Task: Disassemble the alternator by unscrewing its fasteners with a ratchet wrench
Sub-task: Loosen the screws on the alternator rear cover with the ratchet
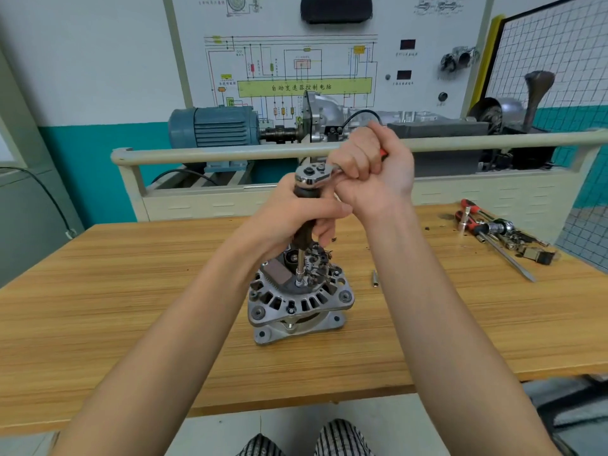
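1. Where the fingers [353, 159] of the right hand [371, 172] curl tight, they clamp the ratchet wrench [314, 172] handle – a bit of red grip shows past the thumb side.
2. Left hand [296, 218] wraps the dark extension [304, 225] under the ratchet head, thumb across the front, fingers closed round it.
3. Extension runs straight down to a small socket [299, 279] sitting on a fastener on top of the alternator [297, 301].
4. Alternator stands upright approx. mid-table on the wooden table [131, 291], rear end up.
5. Just right of it – a small loose metal bit [375, 278].
6. Far right of table: pile of tools [500, 235], incl. red-handled ones & a long screwdriver.
7. Behind: training board w/ wiring diagram [296, 74], blue motor [214, 126].
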The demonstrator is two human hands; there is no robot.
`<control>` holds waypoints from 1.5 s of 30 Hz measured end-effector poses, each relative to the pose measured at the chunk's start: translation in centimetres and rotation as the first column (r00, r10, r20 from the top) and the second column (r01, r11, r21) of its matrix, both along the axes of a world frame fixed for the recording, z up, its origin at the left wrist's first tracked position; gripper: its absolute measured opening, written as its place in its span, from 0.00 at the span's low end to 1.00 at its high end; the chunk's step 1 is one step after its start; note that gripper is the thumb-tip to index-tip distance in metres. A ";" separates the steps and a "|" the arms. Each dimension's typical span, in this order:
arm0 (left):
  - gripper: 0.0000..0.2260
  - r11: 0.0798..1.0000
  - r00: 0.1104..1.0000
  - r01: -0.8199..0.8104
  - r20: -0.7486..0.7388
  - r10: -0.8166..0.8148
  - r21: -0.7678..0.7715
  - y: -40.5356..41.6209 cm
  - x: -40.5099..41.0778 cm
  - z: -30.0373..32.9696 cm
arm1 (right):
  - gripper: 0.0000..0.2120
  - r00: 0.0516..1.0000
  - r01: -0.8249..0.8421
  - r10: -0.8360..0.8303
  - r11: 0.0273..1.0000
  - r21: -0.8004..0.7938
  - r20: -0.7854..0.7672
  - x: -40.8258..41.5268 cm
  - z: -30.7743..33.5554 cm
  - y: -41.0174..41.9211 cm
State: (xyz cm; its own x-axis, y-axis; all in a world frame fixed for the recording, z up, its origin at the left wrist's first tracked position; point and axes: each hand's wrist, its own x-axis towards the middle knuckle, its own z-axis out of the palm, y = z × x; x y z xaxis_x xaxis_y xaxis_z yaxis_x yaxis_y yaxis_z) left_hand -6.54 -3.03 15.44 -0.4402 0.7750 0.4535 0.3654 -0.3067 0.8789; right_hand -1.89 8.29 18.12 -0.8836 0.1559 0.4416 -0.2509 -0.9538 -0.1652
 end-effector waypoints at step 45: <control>0.13 0.986 0.992 0.125 -0.004 -0.126 -0.108 -0.5 -0.9 -0.1 | 0.17 0.995 -0.072 0.074 0.997 0.035 -0.065 -0.5 -0.5 0.1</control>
